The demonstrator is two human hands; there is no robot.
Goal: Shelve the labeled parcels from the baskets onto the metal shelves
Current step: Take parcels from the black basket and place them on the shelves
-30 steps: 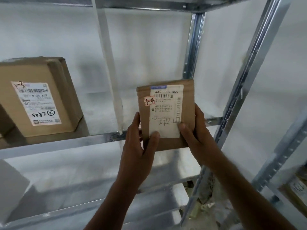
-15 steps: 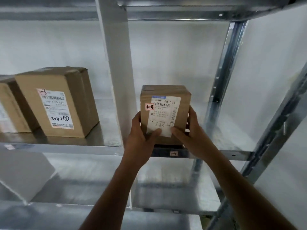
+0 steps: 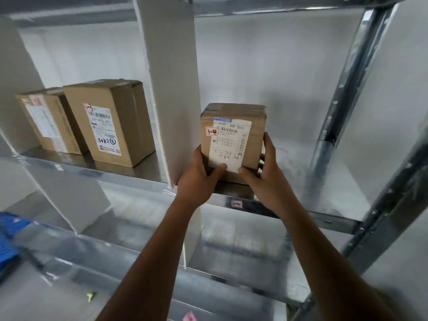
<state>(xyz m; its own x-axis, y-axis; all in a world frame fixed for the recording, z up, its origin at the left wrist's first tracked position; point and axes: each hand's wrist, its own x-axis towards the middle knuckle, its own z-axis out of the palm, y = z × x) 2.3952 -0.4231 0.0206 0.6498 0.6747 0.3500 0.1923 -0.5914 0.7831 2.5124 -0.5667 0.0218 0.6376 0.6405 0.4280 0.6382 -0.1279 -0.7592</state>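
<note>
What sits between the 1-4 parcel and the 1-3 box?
A white upright divider panel stands between the 1-4 parcel and the 1-3 box, per head view.

You are in a parcel storeroom, the pickup-depot sort. The rack is a galvanised metal shelf (image 3: 324, 220) carried on a punched steel upright (image 3: 342, 93), with more tiers above and below. A white divider panel (image 3: 171, 89) splits the tier into bays. On the shelf's front edge a pink bay sticker (image 3: 236, 203) reads 1-4.

Right above that sticker is the parcel marked 1-4 (image 3: 234, 140), a brown carton with a printed shipping label, a barcode and a handwritten slot tag. In the next bay to the left is the parcel marked 1-3 (image 3: 111, 121), labelled the same way. A third carton (image 3: 46, 121) stands just beside it, its label too blurred to read.

A blue plastic basket (image 3: 7, 246) shows at the lower left edge, partly out of view. A plain white wall (image 3: 254, 66) lies behind the rack.
</note>
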